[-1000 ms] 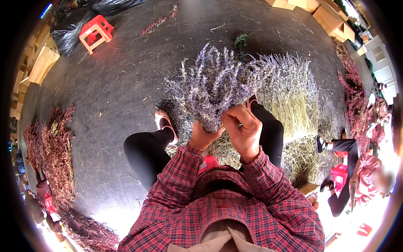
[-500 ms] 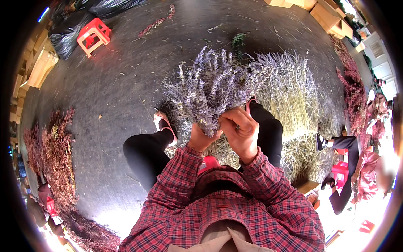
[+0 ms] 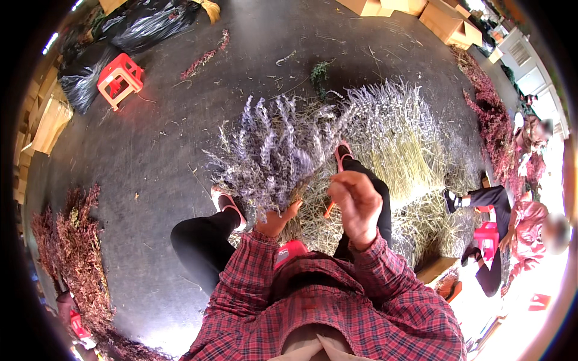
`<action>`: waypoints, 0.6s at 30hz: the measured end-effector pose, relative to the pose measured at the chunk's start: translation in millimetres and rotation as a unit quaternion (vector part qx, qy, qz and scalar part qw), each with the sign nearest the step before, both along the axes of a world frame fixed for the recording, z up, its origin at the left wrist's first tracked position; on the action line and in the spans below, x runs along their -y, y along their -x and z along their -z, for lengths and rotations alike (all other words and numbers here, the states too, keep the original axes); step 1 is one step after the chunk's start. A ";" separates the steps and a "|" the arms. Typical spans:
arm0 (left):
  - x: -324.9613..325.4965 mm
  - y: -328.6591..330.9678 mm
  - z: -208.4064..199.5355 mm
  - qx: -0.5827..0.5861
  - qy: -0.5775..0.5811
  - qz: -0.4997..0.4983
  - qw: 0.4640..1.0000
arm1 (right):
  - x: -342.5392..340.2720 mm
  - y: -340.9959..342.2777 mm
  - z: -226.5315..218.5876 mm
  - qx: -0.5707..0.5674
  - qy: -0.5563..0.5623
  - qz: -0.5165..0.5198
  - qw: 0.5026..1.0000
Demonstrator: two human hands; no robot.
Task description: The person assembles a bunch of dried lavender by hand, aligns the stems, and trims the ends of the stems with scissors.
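Note:
My left hand is closed round the stems of a bunch of dried lavender, its purple flower heads fanning out away from me. To the right of the bunch and apart from it, my right hand is raised with its fingers curled in. Whatever it may pinch is hidden. A small orange piece shows beside my right fingers; its kind is unclear. On the floor right of my legs lies a wide pile of lavender, flower heads at the far end and pale stems nearer me.
A red stool stands far left beside black plastic bags. Dark reddish dried plants lie along the left, and more reddish plants on the right. Cardboard boxes are at the back right. A seated person is at the right.
My right hand has come off the bunch and moved right, a little nearer me. My left hand has shifted left with the lavender, whose flower heads now spread more loosely.

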State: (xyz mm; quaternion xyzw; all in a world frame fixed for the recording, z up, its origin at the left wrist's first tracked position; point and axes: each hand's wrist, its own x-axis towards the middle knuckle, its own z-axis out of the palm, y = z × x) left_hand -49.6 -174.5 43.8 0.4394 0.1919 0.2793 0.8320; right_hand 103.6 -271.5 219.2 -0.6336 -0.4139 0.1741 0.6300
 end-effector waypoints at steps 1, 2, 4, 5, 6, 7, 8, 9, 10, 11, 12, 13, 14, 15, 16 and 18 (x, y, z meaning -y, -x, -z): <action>-0.4 -2.1 4.9 0.130 0.119 0.027 0.984 | 2.4 -6.6 4.7 -0.088 0.004 0.023 0.996; -0.2 -4.3 6.0 0.254 0.235 0.057 0.937 | 3.0 -14.3 7.2 -0.130 0.012 0.029 0.991; 4.0 -4.6 7.7 0.374 0.449 0.065 0.809 | 3.6 -31.1 8.6 -0.186 0.019 0.024 0.982; 5.1 -2.5 10.8 0.198 0.194 0.054 0.959 | 2.8 -38.3 6.7 -0.179 0.002 -0.012 0.984; 4.9 -1.5 17.9 -0.001 -0.085 0.037 0.996 | 1.7 -41.5 3.1 -0.214 -0.033 -0.027 0.976; 6.3 -0.9 23.0 -0.039 -0.147 0.031 0.988 | -0.3 -43.9 -3.1 -0.249 -0.068 -0.041 0.965; 7.8 -1.8 26.7 -0.079 -0.207 0.024 0.975 | -0.8 -50.4 -4.7 -0.265 -0.062 -0.055 0.961; 9.7 -1.8 30.2 -0.119 -0.263 0.017 0.957 | -5.3 -53.6 -7.8 -0.285 -0.099 -0.100 0.948; 10.6 -2.4 33.7 -0.113 -0.283 0.029 0.952 | -7.1 -56.5 -13.8 -0.260 -0.098 -0.108 0.955; 10.2 -3.8 27.5 -0.108 -0.303 0.039 0.946 | -8.4 -58.5 -17.5 -0.235 -0.097 -0.117 0.960; 11.2 -4.4 21.1 -0.103 -0.290 0.041 0.951 | -8.2 -59.2 -17.6 -0.243 -0.116 -0.107 0.957; 12.2 -5.5 14.5 -0.098 -0.277 0.044 0.955 | -8.3 -59.6 -16.9 -0.252 -0.135 -0.098 0.953; 16.5 -7.8 -2.0 -0.095 -0.230 0.038 0.968 | -8.9 -59.0 -15.8 -0.261 -0.154 -0.091 0.949; 17.5 -12.3 -7.3 -0.140 -0.338 0.011 0.930 | -9.6 -57.2 -14.3 -0.292 -0.165 -0.081 0.939; 18.1 -16.9 -12.6 -0.188 -0.439 -0.024 0.878 | -10.2 -54.9 -12.5 -0.323 -0.175 -0.072 0.927; 17.9 -15.8 -28.3 -0.164 -0.456 -0.006 0.875 | -10.2 -48.5 -11.2 -0.382 -0.188 -0.056 0.903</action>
